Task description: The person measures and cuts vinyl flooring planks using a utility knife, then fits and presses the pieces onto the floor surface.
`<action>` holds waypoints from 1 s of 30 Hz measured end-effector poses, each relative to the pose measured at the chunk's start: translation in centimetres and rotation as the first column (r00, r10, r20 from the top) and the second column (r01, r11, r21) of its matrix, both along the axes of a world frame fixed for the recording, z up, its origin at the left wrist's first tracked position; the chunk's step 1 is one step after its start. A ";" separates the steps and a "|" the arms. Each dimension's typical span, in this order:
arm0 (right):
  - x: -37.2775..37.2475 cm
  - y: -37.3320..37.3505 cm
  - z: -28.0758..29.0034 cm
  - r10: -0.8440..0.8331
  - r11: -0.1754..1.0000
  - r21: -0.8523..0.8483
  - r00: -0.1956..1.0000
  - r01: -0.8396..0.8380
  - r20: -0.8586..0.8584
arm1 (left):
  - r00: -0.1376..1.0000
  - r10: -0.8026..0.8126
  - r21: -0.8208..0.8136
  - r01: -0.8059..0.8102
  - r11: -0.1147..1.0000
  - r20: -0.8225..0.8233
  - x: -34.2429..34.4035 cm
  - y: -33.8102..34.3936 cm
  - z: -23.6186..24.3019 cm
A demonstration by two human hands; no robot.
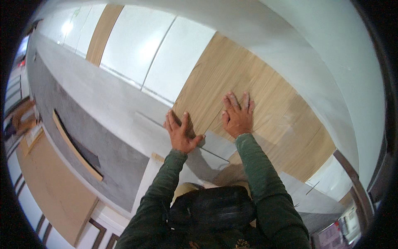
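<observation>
My left hand (181, 130) lies spread at the lower left edge of the light wood-look planks (259, 70), fingertips down by the grey strip (149, 103) beside them. My right hand (237, 114) rests on the planks to the right, fingers stretched and slightly apart, with pale dust on some fingertips. Neither hand grips anything. A thin seam runs between the planks near my hands, above a grey patch. White tiles (178, 58) border the planks on the upper left.
A lone wood-look plank (103, 33) lies among tiles at upper left. A pale curved wall (340, 62) rises at right. Down at left are a grey surface (107, 149) with a long wooden strip (76, 145) and a brown board (54, 178). A black pouch (211, 207) sits at my waist.
</observation>
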State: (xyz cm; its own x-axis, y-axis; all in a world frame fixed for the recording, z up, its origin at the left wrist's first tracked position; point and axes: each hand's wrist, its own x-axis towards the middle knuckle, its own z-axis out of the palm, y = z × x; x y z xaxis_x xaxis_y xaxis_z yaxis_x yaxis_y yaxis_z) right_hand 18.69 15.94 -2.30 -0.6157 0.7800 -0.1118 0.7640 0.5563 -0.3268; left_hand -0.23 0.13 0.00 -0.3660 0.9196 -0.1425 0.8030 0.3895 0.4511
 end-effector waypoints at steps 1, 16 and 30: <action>-0.1 0.1 -0.2 0.001 1.000 0.019 1.000 -0.002 0.009 | 1.000 0.000 0.002 0.000 1.000 0.011 -0.3 -0.1 -0.6; 1.0 -0.7 -1.2 0.026 0.980 0.199 0.997 -0.012 -0.070 | 0.997 0.076 -0.116 -0.075 0.990 0.002 0.9 -0.1 -0.1; 9.5 -23.3 2.7 -0.580 0.725 -0.502 0.811 0.472 -0.074 | 0.478 0.876 -0.125 -0.875 0.468 -0.069 -6.8 -8.1 -0.6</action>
State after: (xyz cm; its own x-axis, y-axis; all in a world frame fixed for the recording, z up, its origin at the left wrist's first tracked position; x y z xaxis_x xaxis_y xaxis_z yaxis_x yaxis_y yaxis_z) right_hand 28.18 -7.38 0.39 -0.1695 0.8808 -0.4420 0.7698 -0.1617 -0.6174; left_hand -7.06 -7.96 -0.57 -0.9687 0.0927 -0.2303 0.0085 0.9395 0.3425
